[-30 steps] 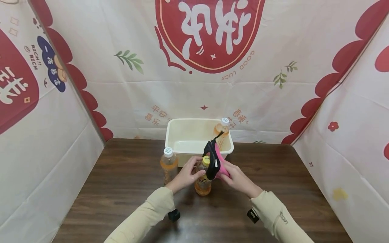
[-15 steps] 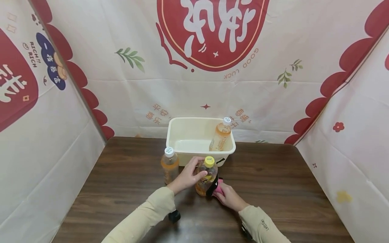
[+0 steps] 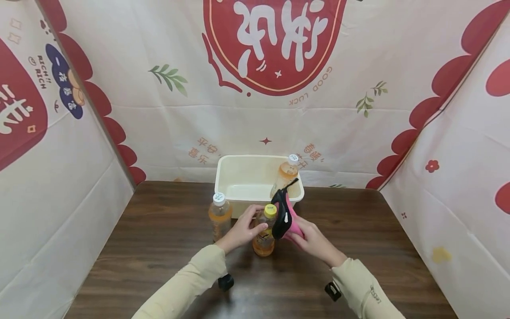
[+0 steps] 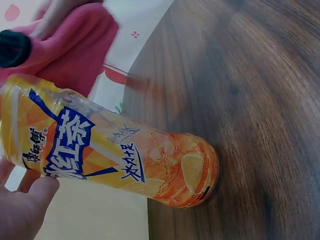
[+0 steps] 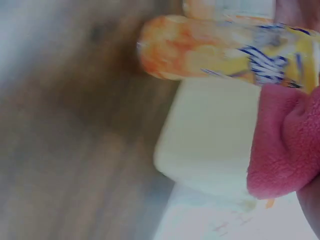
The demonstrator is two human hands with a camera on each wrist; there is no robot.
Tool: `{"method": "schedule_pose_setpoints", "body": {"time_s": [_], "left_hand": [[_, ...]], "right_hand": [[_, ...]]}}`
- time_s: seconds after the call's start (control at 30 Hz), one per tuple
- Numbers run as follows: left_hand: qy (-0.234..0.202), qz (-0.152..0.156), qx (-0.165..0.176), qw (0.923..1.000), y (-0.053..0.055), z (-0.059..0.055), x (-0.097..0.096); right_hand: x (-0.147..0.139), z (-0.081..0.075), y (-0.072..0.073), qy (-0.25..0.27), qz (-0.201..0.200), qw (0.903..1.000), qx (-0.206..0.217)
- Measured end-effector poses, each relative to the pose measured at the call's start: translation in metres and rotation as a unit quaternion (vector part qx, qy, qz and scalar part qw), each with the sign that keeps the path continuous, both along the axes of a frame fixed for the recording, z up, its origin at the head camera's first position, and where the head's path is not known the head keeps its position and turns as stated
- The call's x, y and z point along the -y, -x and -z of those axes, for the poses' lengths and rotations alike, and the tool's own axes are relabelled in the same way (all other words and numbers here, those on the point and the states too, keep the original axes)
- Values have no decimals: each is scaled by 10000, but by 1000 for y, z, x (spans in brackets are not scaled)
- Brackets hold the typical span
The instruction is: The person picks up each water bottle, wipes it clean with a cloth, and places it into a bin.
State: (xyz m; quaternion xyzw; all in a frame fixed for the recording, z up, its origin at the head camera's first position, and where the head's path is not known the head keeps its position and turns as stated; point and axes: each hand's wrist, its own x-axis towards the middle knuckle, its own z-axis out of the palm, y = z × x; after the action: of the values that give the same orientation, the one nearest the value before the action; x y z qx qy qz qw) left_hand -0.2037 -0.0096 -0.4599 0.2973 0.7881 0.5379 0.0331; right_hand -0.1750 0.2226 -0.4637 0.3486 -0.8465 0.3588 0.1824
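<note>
My left hand [image 3: 244, 228] grips a plastic bottle of iced tea [image 4: 125, 150] with a yellow cap around its upper part. The bottle stands upright on the table in the head view, amber drink at its bottom. My right hand [image 3: 312, 239] holds a pink plush cloth [image 5: 285, 142] with a black side and a black hanging loop. In the head view the cloth is up beside the bottle's neck, at its right; its pink fabric overlaps the label in the right wrist view. Just left of my left hand stands a white-capped bottle [image 3: 220, 217] with orange drink.
A cream plastic bin [image 3: 235, 208] stands behind the bottles, against the printed white backdrop [image 3: 247, 119]. Another white-capped bottle [image 3: 287, 170] leans inside its right end. The dark wood table [image 3: 159, 239] extends to both sides, with fabric walls left and right.
The right hand has gone down along the bottle's right side with the pink cloth, then back up to the neck. The left hand has kept its grip, and the bottle has stayed in place.
</note>
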Motion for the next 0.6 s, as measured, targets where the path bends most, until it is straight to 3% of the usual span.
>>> {"method": "schedule_pose_setpoints", "body": {"time_s": [0.1, 0.23, 0.4, 0.6], "left_hand": [[62, -32, 63, 10000, -1, -2, 1], [-48, -35, 60, 10000, -10, -16, 3], [-155, 54, 50, 9999, -19, -35, 3], [-84, 103, 148, 9998, -19, -38, 2]], "right_hand": [[5, -8, 5, -92, -37, 9999, 86], [12, 5, 7, 267, 30, 9995, 184], [13, 39, 5, 434, 219, 9987, 150], [10, 87, 5, -418, 101, 9984, 372]]}}
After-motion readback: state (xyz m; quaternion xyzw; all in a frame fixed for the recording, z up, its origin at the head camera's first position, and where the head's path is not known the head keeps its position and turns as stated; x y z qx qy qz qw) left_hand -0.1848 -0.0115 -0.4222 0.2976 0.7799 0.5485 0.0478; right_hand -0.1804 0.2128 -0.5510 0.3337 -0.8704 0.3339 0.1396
